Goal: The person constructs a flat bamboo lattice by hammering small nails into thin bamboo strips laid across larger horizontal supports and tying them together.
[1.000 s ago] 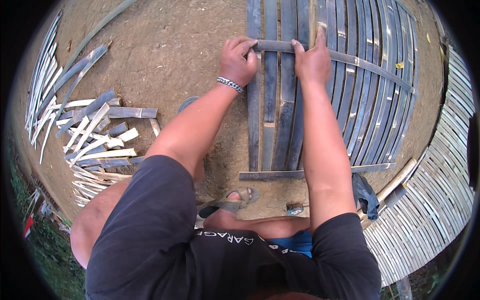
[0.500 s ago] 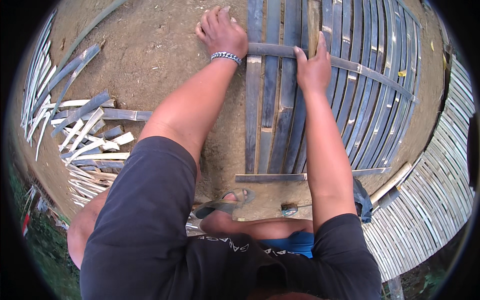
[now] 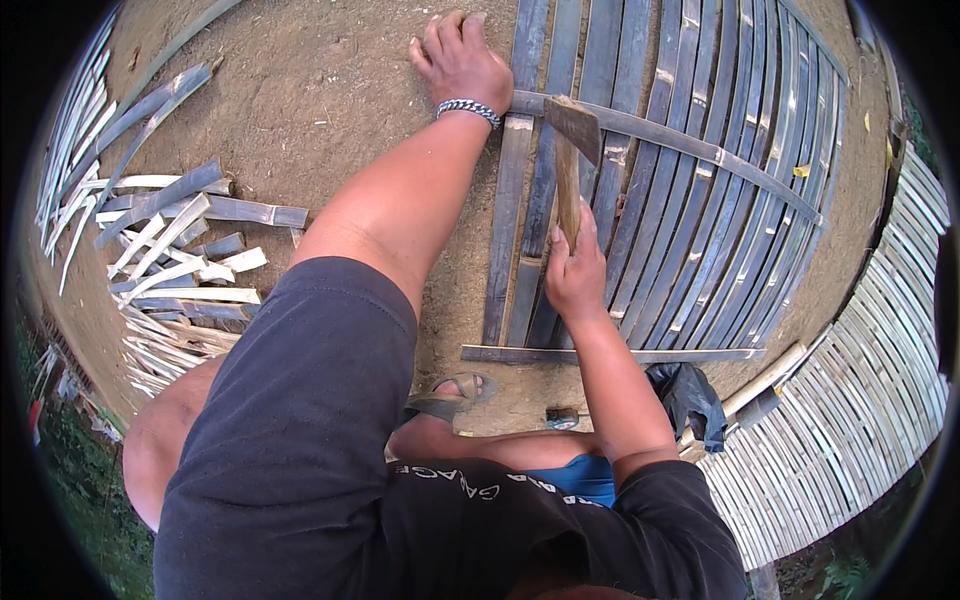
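Observation:
My right hand [image 3: 577, 270] is wrapped round the wooden handle of a hatchet [image 3: 574, 130]. Its dark, wedge-shaped metal head lies over the near-left part of a dark bamboo cross strip [image 3: 660, 132]. That strip runs across a panel of long, parallel bamboo slats [image 3: 640, 260]. At the strip's left end is my left hand [image 3: 465, 65], a chain bracelet on its wrist. Its fingers are apart and slightly bent over the soil, with nothing visible in them; the thumb side is partly hidden. Another bamboo strip [image 3: 520, 354] crosses the slats' near ends.
Split bamboo offcuts [image 3: 190, 265] are piled on the soil at left, beside long pale strips [image 3: 75, 150]. A black plastic bag [image 3: 690, 405] lies near the panel's near right corner. Farther right spreads a pale slatted panel [image 3: 830, 430]. My sandalled foot [image 3: 455, 390] is near the panel.
My right hand has come nearer and to the left, bringing the hatchet head into view over the cross strip. My left hand stays at the strip's end, and the view has shifted slightly.

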`<state>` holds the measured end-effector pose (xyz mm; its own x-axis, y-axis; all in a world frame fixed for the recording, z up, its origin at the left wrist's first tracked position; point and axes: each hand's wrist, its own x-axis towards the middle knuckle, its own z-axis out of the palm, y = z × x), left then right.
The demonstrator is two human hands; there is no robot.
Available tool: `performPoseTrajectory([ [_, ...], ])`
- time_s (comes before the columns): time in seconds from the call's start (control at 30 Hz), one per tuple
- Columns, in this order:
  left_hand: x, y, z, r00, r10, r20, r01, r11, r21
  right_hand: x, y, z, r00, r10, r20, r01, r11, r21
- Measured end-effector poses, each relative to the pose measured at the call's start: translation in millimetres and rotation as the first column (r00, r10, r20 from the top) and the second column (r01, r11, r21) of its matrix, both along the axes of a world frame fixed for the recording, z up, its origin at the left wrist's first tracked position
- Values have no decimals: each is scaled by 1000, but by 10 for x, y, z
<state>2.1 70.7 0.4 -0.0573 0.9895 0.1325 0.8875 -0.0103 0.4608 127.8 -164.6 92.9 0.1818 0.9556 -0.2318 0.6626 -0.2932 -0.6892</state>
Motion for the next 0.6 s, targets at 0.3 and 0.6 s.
performPoseTrajectory([
  [0.3, -3, 39, -54, 1000, 13, -24, -13, 1000, 21, -114, 172, 195, 987, -85, -136, 109, 977, 181],
  [0.6, -11, 4, -6, 1000, 15, 4, -15, 999, -51, -12, 204, 221, 992, -38, 123, 36, 999, 18],
])
